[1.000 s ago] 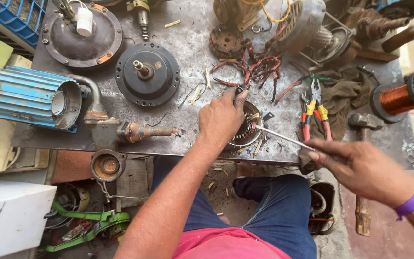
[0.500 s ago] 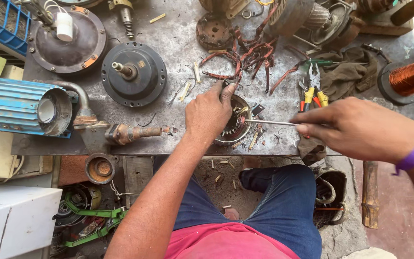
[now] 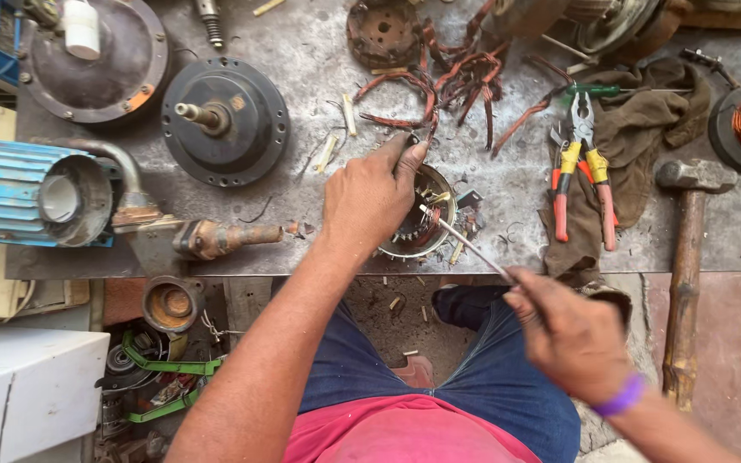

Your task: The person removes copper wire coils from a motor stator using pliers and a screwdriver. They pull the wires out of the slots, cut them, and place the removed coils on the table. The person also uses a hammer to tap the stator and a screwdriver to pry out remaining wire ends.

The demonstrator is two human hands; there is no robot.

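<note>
While the left hand (image 3: 370,201) lies palm-down over the round toothed metal stator ring (image 3: 422,219) at the near edge of the grey metal workbench (image 3: 302,77), fingers together and curled onto its far rim, the right hand (image 3: 572,334) pinches a thin silvery metal rod (image 3: 465,243) in closed fingers. The rod's long axis runs diagonally, its tip pointing up and left into the ring's centre. Red-and-yellow-handled pliers (image 3: 581,167) lie on a brown rag (image 3: 645,137) to the right, near a wooden-handled hammer (image 3: 688,257).
</note>
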